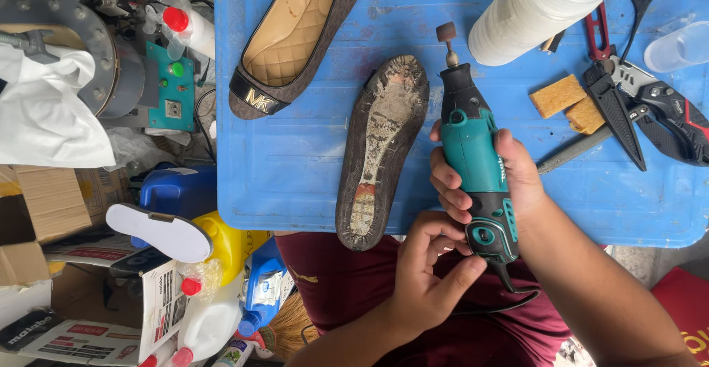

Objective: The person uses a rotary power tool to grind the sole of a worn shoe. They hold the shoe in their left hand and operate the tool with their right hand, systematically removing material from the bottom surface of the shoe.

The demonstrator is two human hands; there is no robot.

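teal-black rotary tool [476, 156], brown grinding bit [445, 32]

Both hands grip a teal rotary tool [476, 164] — worn sole [382, 149] beside.

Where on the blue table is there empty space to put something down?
The blue table is bare in its near-left corner, below the flat shoe and left of the worn sole. A small patch lies near the right hand, below the sponges. The far right is crowded: roll, cutters, cups.

Blue table [295, 167] bears two shoes [384, 145], sponges [557, 95], pliers [665, 108], roll [532, 9]
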